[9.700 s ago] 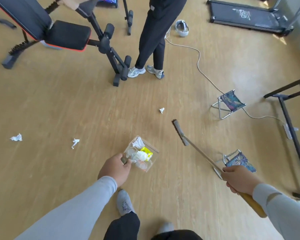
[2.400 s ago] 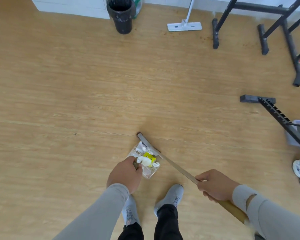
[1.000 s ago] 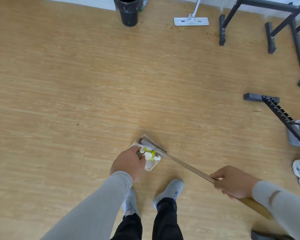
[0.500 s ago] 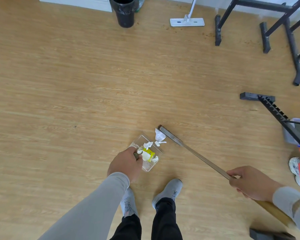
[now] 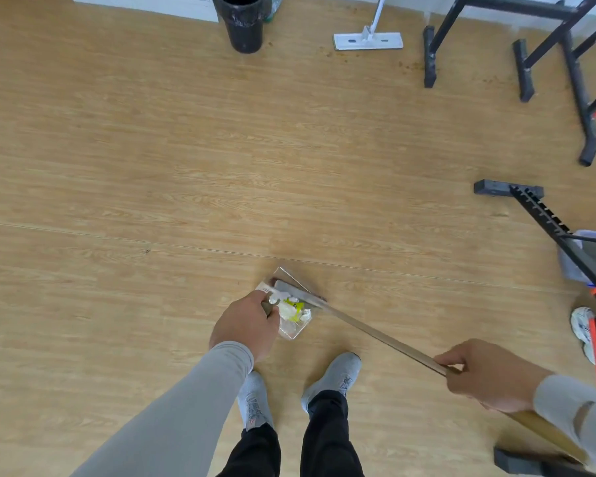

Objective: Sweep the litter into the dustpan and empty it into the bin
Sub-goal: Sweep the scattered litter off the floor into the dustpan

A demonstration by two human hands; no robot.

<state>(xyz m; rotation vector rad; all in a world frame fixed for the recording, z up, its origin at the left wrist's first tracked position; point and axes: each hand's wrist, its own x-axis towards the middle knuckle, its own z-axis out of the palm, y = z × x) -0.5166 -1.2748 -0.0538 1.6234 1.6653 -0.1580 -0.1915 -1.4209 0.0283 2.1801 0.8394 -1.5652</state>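
- My left hand grips the handle of the clear dustpan, fingers curled round it; the pan is low over the wooden floor, just ahead of my grey shoes.
- White and yellow litter lies inside the pan.
- My right hand is closed round the broom handle — its head sits at the pan's far edge.
- The black bin stands well apart, by the far wall, a white mop near it.

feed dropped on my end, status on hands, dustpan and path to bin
Left hand grips clear dustpan, litter inside. Right hand grips broom, head at pan mouth. Bin far ahead, bare floor between.
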